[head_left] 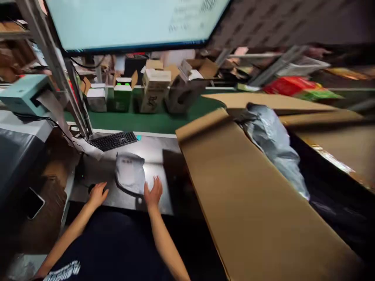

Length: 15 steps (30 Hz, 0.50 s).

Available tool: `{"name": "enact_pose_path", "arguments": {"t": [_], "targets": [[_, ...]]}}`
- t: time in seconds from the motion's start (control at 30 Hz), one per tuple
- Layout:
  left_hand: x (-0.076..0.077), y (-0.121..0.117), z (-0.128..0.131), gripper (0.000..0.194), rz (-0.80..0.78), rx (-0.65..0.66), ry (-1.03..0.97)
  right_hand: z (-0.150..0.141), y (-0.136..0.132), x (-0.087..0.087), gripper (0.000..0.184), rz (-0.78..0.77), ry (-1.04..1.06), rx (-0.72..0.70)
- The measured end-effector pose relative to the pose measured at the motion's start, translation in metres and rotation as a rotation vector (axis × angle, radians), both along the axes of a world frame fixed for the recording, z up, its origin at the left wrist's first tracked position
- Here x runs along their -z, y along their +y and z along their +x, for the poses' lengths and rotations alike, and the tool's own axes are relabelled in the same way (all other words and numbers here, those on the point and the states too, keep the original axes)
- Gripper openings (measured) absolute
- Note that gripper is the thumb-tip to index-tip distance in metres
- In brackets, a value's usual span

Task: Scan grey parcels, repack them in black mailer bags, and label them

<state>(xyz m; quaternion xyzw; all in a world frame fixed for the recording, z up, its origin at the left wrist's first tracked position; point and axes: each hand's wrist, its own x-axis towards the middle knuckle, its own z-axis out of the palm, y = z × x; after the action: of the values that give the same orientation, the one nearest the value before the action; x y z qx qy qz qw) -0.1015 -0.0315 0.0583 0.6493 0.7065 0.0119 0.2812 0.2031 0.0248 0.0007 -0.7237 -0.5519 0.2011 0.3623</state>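
My left hand rests on a black computer mouse at the left of the metal worktop, partly covering it. My right hand is open, fingers spread, at the right edge of a grey plastic mailer bag. The mailer lies flat between my hands with a pale label on its upper face. Whether my right fingers touch its edge I cannot tell. A black keyboard sits just beyond the mailer.
A large open cardboard box fills the right side, with a grey plastic bag at its opening. A monitor hangs above. Small boxes stand on a green belt behind. A label printer and phone are at left.
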Motion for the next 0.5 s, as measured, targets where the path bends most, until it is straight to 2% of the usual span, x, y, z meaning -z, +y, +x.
{"name": "enact_pose_path", "arguments": {"t": [0.07, 0.1, 0.17, 0.23, 0.37, 0.5], "targets": [[0.009, 0.024, 0.029, 0.063, 0.062, 0.175, -0.007, 0.043, 0.004, -0.014, 0.072, -0.173, -0.07, 0.251], [0.014, 0.032, 0.045, 0.064, 0.077, 0.261, -0.003, 0.058, 0.006, -0.019, 0.075, -0.264, -0.089, 0.314], [0.02, 0.043, 0.074, 0.067, 0.099, 0.404, 0.025, 0.077, 0.01, -0.026, 0.079, -0.406, -0.095, 0.34], [0.026, 0.047, 0.095, 0.071, 0.09, 0.495, 0.061, 0.084, 0.017, -0.031, 0.084, -0.463, -0.071, 0.365], [0.038, 0.043, 0.113, 0.079, 0.025, 0.535, 0.105, 0.096, 0.029, -0.037, 0.087, -0.494, -0.004, 0.503], [0.044, 0.034, 0.122, 0.07, 0.069, 0.548, 0.103, 0.106, 0.04, -0.051, 0.07, -0.53, 0.091, 0.463]]}}
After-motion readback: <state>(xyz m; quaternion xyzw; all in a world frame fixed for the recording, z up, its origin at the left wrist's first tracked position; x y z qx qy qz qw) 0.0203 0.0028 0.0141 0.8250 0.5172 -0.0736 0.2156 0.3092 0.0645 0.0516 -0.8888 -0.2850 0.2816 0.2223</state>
